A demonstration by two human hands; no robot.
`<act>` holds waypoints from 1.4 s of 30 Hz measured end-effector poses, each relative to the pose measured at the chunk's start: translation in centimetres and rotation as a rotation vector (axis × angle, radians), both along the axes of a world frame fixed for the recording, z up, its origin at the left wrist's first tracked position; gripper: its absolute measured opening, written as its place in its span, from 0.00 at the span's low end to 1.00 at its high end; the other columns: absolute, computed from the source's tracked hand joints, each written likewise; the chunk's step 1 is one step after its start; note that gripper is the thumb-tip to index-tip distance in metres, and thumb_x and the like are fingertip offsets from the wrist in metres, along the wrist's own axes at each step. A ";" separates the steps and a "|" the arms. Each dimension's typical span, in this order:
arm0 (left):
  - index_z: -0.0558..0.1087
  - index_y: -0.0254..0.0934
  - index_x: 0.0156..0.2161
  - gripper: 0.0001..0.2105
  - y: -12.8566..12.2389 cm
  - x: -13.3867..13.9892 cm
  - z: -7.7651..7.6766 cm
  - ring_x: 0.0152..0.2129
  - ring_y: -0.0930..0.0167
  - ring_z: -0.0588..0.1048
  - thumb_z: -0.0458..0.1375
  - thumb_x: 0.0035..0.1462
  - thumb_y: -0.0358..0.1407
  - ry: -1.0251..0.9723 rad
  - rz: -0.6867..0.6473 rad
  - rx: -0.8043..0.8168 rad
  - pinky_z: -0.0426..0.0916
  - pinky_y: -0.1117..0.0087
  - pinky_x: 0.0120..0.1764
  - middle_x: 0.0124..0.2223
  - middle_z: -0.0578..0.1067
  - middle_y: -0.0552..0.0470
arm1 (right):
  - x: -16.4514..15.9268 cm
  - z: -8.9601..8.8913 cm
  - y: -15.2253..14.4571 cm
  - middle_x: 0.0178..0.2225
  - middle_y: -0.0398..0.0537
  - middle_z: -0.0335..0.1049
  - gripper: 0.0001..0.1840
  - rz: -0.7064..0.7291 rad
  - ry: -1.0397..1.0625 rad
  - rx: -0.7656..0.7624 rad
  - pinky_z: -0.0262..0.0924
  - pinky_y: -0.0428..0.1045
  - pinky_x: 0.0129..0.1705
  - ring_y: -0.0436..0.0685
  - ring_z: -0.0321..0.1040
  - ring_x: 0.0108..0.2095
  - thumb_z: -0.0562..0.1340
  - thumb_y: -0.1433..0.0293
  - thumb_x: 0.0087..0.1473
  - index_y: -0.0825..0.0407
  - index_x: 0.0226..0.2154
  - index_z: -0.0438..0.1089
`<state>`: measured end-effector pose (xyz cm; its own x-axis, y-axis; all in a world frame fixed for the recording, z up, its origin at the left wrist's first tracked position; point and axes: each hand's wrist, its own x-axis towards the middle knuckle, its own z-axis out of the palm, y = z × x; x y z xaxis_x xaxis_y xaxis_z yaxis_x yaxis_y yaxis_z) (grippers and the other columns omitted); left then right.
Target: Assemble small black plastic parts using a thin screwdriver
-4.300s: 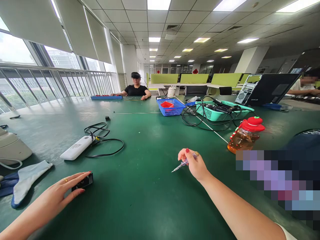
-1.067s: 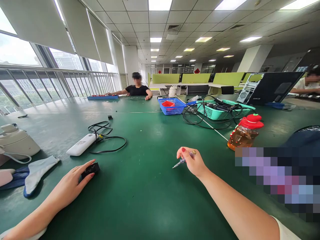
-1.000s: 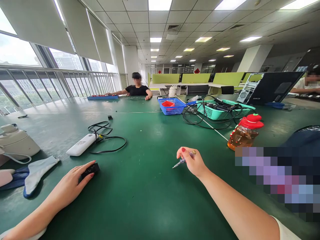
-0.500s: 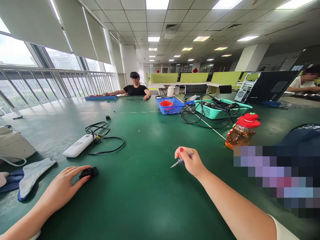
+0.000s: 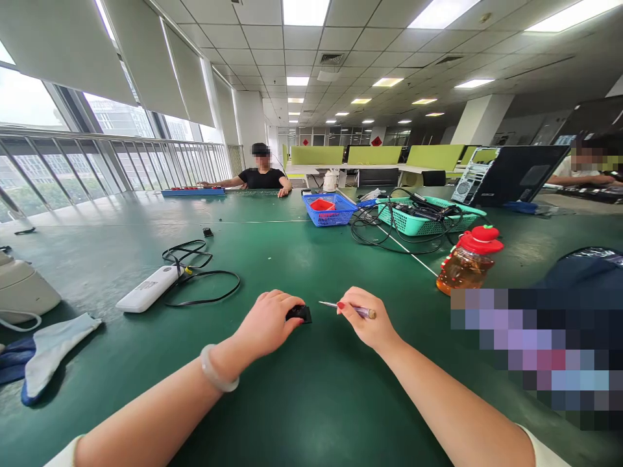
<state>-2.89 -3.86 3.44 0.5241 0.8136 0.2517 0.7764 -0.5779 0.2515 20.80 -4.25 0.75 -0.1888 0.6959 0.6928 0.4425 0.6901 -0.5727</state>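
Note:
Near the middle of the green table [image 5: 311,402], my left hand [image 5: 267,324] is closed around a small black block-shaped part [image 5: 300,314]. Its fingers cover much of the part, so I cannot make out what it is. Just to the right, my right hand [image 5: 372,324] pinches a slim screwdriver [image 5: 365,312] with a clear purplish handle. The screwdriver's thin metal tip points left toward the black part, with a small gap between them.
A white power strip [image 5: 150,288] with a black cable lies at the left, beyond a work glove [image 5: 61,353]. Farther back are a blue basket [image 5: 331,215] and a green basket [image 5: 413,224] of cables. A red-lidded bottle [image 5: 467,266] stands right. A person [image 5: 265,176] sits opposite.
My left hand has carried the black part from the left side to the middle, close to my right hand. The screwdriver has turned from pointing down-left to nearly level.

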 end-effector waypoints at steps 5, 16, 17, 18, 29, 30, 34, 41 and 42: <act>0.74 0.43 0.47 0.12 1.7 1.6 -2.0 0.47 0.60 0.72 0.58 0.59 0.38 -0.042 0.067 -0.016 0.64 0.54 0.52 0.47 0.79 0.50 | -0.6 0.4 -0.5 0.24 0.43 0.68 0.17 -0.010 -0.157 0.203 0.57 0.50 0.38 0.51 0.63 0.29 0.59 0.61 0.61 0.51 0.23 0.69; 0.71 0.43 0.53 0.19 2.7 0.4 -4.2 0.48 0.62 0.72 0.60 0.55 0.36 -0.200 0.051 -0.120 0.66 0.58 0.53 0.48 0.77 0.50 | -3.4 0.2 -2.6 0.19 0.44 0.59 0.34 0.010 -0.514 0.622 0.53 0.55 0.41 0.52 0.51 0.25 0.39 0.52 0.67 0.53 0.23 0.66; 0.70 0.43 0.54 0.20 2.8 0.4 -4.2 0.48 0.62 0.72 0.61 0.55 0.37 -0.212 0.055 -0.129 0.66 0.58 0.53 0.47 0.77 0.50 | -3.5 -0.1 -2.5 0.19 0.43 0.58 0.34 -0.018 -0.532 0.635 0.53 0.55 0.41 0.52 0.50 0.24 0.40 0.52 0.67 0.53 0.23 0.66; 0.70 0.43 0.54 0.21 2.9 0.4 -4.2 0.47 0.62 0.72 0.61 0.54 0.37 -0.224 0.058 -0.137 0.66 0.59 0.52 0.47 0.77 0.50 | -3.6 -0.3 -2.4 0.18 0.42 0.57 0.33 -0.039 -0.550 0.642 0.54 0.55 0.42 0.52 0.49 0.24 0.42 0.52 0.67 0.53 0.23 0.67; 0.65 0.42 0.59 0.32 3.1 -0.1 -4.2 0.50 0.60 0.71 0.66 0.48 0.38 -0.274 0.014 -0.185 0.64 0.55 0.55 0.48 0.76 0.48 | -3.5 -1.0 -5.3 0.28 0.46 0.71 0.22 -0.136 -0.751 0.076 0.45 0.71 0.60 0.59 0.66 0.34 0.67 0.49 0.47 0.50 0.34 0.73; 0.65 0.42 0.59 0.32 3.1 -0.1 -4.2 0.50 0.59 0.70 0.66 0.48 0.39 -0.271 0.000 -0.181 0.64 0.55 0.55 0.49 0.76 0.47 | -3.5 -0.9 -5.7 0.31 0.47 0.72 0.26 -0.136 -0.734 0.025 0.43 0.72 0.61 0.60 0.67 0.36 0.68 0.47 0.45 0.50 0.37 0.73; 0.61 0.42 0.62 0.37 3.3 -0.1 -4.5 0.55 0.57 0.66 0.66 0.47 0.43 -0.244 -0.041 -0.154 0.59 0.51 0.59 0.55 0.73 0.45 | -3.6 -0.4 -8.0 0.42 0.53 0.75 0.36 -0.168 -0.705 -0.077 0.40 0.76 0.61 0.68 0.67 0.46 0.65 0.44 0.46 0.49 0.50 0.71; 0.53 0.41 0.66 0.48 3.6 -0.1 -4.9 0.63 0.52 0.55 0.67 0.44 0.53 -0.160 -0.063 -0.141 0.51 0.48 0.63 0.64 0.63 0.41 | -7.9 -6.3 -16.8 0.46 0.45 0.76 0.22 0.003 -0.561 0.191 0.58 0.65 0.57 0.63 0.71 0.46 0.62 0.56 0.55 0.36 0.53 0.69; 0.52 0.41 0.67 0.48 3.6 -0.1 -4.9 0.64 0.52 0.55 0.66 0.44 0.54 -0.151 -0.064 -0.144 0.51 0.48 0.63 0.64 0.64 0.41 | -8.7 -7.9 -18.1 0.37 0.37 0.78 0.16 0.070 -0.551 0.178 0.63 0.58 0.54 0.57 0.73 0.39 0.61 0.63 0.56 0.30 0.47 0.72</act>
<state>-2.98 -0.29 -1.48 0.5405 0.8133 0.2154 0.6866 -0.5743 0.4457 12.05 -22.32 -7.19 -0.5962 0.5505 0.5844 0.5919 0.7931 -0.1432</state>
